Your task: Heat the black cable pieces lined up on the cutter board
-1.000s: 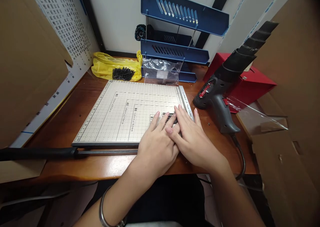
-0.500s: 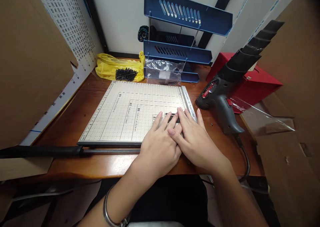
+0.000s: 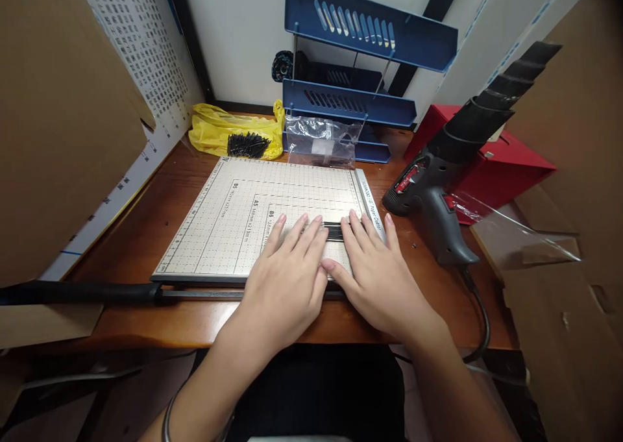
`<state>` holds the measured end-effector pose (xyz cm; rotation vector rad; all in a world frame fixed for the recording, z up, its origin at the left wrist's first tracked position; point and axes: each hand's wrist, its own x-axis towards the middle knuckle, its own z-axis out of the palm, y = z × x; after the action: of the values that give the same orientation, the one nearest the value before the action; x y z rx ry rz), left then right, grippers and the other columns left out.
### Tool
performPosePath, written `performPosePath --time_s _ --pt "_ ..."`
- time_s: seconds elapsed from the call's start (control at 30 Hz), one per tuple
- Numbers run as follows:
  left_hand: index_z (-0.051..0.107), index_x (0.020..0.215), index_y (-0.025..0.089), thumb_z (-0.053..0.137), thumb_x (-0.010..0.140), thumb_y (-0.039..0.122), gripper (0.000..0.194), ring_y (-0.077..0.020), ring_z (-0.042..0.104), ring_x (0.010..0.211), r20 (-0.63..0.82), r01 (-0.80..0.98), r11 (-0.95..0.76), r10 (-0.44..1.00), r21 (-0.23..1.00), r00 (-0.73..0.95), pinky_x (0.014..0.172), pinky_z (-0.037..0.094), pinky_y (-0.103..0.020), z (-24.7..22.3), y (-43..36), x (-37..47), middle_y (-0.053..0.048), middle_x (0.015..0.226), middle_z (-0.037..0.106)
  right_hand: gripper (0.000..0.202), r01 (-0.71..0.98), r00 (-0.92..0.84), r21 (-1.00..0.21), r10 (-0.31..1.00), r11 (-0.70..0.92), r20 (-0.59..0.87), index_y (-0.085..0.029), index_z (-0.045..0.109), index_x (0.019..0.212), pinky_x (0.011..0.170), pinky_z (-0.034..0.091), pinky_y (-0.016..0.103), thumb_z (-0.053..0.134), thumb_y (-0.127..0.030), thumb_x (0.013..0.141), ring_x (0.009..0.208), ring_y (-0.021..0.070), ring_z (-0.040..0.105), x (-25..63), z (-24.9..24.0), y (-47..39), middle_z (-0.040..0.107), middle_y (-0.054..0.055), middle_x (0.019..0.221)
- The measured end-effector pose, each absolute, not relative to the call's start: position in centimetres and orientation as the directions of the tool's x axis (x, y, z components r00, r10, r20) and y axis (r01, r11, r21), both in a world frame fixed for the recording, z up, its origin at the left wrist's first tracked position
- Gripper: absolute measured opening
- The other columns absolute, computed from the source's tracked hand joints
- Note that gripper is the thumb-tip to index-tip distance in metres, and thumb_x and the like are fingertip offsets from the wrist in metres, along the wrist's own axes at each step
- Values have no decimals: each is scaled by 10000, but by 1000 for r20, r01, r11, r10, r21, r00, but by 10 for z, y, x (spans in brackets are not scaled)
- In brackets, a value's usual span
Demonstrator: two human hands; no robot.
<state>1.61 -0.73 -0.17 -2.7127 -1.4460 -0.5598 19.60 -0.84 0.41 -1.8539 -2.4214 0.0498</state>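
Observation:
Both palms face down over the paper cutter, whose pale board carries a printed grid. A row of thin black strands lies side by side across the board and shows between my hands. My left hand rests flat with fingers stretched out, its fingertips over the strands' left part. My right hand lies flat with fingers spread over their right part, beside the board's edge strip. Its thumb reaches toward my left hand. The strands' ends are hidden under my fingers.
The cutter's black handle and blade arm lie along the board's near edge. A heat gun stands at right by a red box. Behind are a yellow bag with short black pieces, a clear bag and blue shelves.
My left hand has slid left, away from the right one that overlapped it. More of the black strands shows between them. The right hand stays near the same spot.

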Motion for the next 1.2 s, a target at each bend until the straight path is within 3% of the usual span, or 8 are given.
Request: performPosePath --time_s 0.4,0.7,0.87,1.07,1.2 --pt "521 1509 113 253 1093 274 521 -288 395 1521 339 788 -597 780 150 526 1301 197 -563 -6 -7 16 -57 1583 501 999 964 -262 -39 964 265 53 -55 287 1625 1323 24 589 17 -759 970 1596 358 181 195 3 -10 167 163 1689" --pt "421 1566 81 254 1094 279 538 -266 348 1548 282 785 -596 792 169 541 1319 166 -526 -2 -6 14 -78 1630 431 988 959 -284 11 955 284 82 -56 307 1620 1320 72 581 -52 -715 978 1592 361 191 196 0 -9 196 166 1685" --pt "487 1502 66 365 1057 235 492 -277 368 1536 242 816 -529 844 233 478 1321 166 -522 8 7 17 -118 1609 467 902 958 -286 64 952 280 111 -41 323 1614 1317 92 569 -36 -622 1024 1577 363 241 195 -2 -8 243 174 1674" --pt "510 1432 79 490 1032 260 439 -279 348 1545 98 772 -481 867 415 488 1307 245 -456 18 32 23 -141 1596 474 754 955 -288 111 951 276 112 -33 326 1611 1312 101 572 85 -489 1062 1567 361 268 195 -4 -9 256 173 1671" --pt "556 1349 112 530 1010 246 366 -285 397 1512 84 748 -471 866 468 493 1304 253 -467 19 39 26 -122 1476 587 726 955 -284 118 951 271 121 -33 331 1610 1313 114 571 143 -465 1058 1562 355 282 195 -5 -9 264 165 1671"
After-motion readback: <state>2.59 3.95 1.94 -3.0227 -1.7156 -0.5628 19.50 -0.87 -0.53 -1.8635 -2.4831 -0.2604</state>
